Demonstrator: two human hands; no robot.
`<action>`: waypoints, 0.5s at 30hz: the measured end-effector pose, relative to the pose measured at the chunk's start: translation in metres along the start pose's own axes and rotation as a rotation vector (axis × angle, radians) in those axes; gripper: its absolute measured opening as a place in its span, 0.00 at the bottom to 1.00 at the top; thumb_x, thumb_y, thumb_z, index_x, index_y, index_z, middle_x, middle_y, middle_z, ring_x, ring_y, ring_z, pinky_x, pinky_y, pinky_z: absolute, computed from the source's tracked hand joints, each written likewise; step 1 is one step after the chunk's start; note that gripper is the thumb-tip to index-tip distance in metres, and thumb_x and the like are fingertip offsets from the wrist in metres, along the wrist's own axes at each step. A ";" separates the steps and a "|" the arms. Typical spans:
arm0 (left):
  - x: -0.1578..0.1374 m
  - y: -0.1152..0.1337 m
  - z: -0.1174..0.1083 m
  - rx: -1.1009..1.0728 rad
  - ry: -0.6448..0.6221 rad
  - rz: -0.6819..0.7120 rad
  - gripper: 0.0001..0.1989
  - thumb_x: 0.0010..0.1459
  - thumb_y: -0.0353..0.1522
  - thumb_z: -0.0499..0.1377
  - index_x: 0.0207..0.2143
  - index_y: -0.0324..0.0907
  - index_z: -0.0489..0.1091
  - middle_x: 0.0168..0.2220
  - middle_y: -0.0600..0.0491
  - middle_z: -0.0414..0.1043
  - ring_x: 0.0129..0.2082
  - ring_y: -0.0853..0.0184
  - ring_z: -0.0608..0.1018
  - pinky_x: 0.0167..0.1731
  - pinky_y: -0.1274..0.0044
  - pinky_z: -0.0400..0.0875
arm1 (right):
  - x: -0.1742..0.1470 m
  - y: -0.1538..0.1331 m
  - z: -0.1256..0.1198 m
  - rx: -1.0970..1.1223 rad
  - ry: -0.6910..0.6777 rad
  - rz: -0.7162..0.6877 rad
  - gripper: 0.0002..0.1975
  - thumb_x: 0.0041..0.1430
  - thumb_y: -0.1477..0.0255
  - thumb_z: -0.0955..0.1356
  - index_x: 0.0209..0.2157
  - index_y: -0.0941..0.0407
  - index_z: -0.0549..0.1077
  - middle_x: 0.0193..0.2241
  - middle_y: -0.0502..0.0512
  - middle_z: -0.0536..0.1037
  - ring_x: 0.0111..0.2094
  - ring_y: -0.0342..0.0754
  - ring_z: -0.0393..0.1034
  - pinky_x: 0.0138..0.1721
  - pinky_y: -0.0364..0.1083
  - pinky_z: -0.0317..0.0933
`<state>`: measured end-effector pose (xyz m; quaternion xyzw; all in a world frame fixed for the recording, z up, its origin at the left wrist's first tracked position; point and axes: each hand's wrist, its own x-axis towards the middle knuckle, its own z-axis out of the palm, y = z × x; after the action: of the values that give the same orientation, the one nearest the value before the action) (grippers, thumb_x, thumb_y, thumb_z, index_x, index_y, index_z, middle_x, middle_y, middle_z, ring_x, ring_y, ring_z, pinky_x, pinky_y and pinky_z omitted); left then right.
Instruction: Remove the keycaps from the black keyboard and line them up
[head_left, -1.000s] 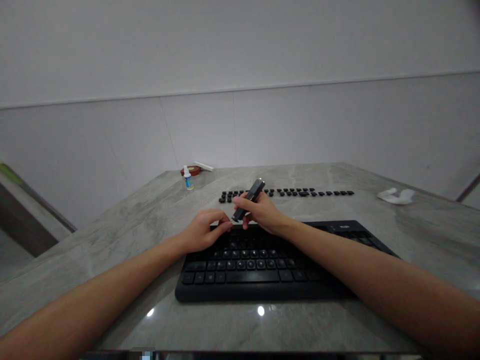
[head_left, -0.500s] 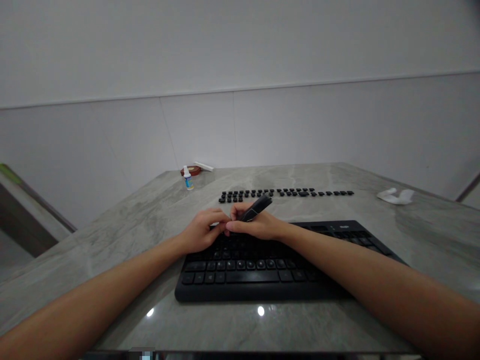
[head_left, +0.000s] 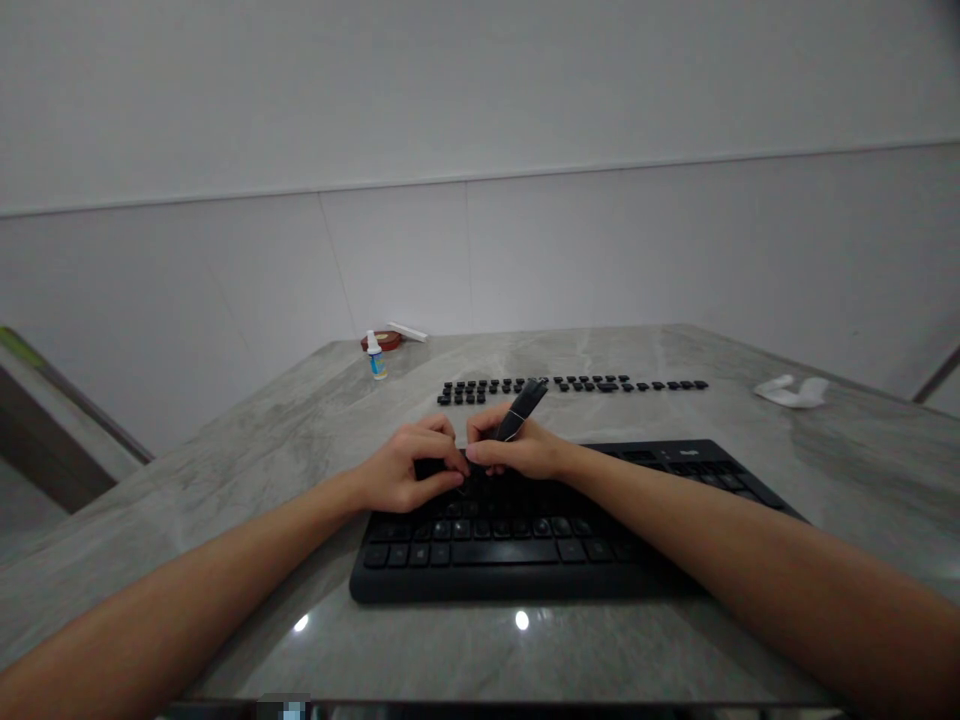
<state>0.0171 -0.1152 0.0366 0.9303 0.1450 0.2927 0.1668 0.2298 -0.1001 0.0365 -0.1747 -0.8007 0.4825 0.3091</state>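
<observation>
A black keyboard lies in front of me, with keycaps off over part of its middle rows. In my right hand is a slim black pen-like tool with a thin pale line around it. The tool leans up to the right; its lower end is hidden at the keys. My left hand is bent over the keyboard's upper left part, thumb and fingertips drawn together close to the right fingers. What they pinch, if anything, is too dark and small to make out.
Behind the keyboard, loose black keycaps stand in rows on the grey marbled table. Farther left are a small white spray bottle, a reddish-brown round object and a white strip. Crumpled white tissue lies right.
My left fingertips have moved down and slightly right over the keys. The right hand has shifted a little right, and the tool in it stands more upright.
</observation>
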 end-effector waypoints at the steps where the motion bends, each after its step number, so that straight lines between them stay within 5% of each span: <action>1: 0.000 0.000 0.000 -0.010 -0.015 0.004 0.04 0.59 0.28 0.59 0.34 0.37 0.74 0.29 0.49 0.73 0.34 0.66 0.69 0.37 0.73 0.65 | 0.000 0.000 -0.001 -0.008 -0.017 -0.021 0.14 0.54 0.64 0.68 0.23 0.60 0.68 0.17 0.47 0.67 0.18 0.38 0.60 0.19 0.38 0.53; 15: 0.004 0.006 -0.001 -0.043 -0.072 -0.016 0.07 0.61 0.30 0.57 0.29 0.39 0.71 0.32 0.48 0.74 0.35 0.65 0.71 0.41 0.71 0.67 | -0.002 -0.008 0.001 -0.430 -0.163 -0.186 0.16 0.57 0.63 0.65 0.21 0.59 0.66 0.16 0.46 0.60 0.19 0.37 0.52 0.20 0.39 0.46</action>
<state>0.0205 -0.1190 0.0421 0.9353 0.1399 0.2606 0.1942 0.2312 -0.1057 0.0423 -0.1228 -0.9199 0.2828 0.2423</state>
